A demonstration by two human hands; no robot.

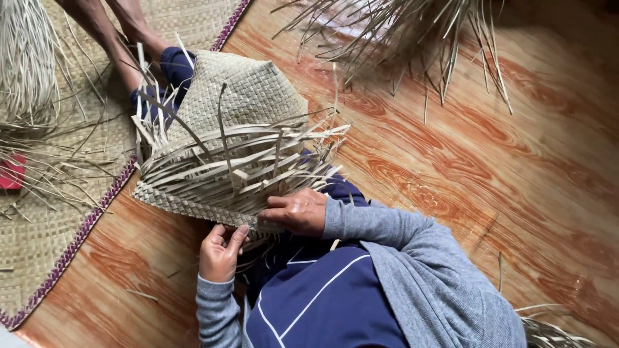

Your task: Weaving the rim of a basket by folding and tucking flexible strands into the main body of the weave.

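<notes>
Glossy floor (490,174) of orange-brown wood-grain sheet, streaked with darker swirls, filling the frame from 12 to 5 o'clock. At 9 o'clock, a flat woven mat (58,219) in pale straw, edged with a purple-and-white braided border, littered with loose thin strips; a small red object (11,171) at its far left edge. Bundles of dry, splayed leaf strips (412,32) at 12 to 1 o'clock, and another hanging sheaf (26,58) at 10 o'clock. In the centre, a half-woven basket piece (238,129): tight checkered plait, matte and tan, domed on top, with long flat unwoven strands fanning out at its lower edge. Resting over blue trousers with white piping; grey knit sleeves on both arms. Left hand (220,252) at 7 o'clock of the piece, fingers curled narrowly, pinching a strand at the plaited rim. Right hand (298,211) pressed flat over the loose strands just beside it, fingers closed on them.
</notes>
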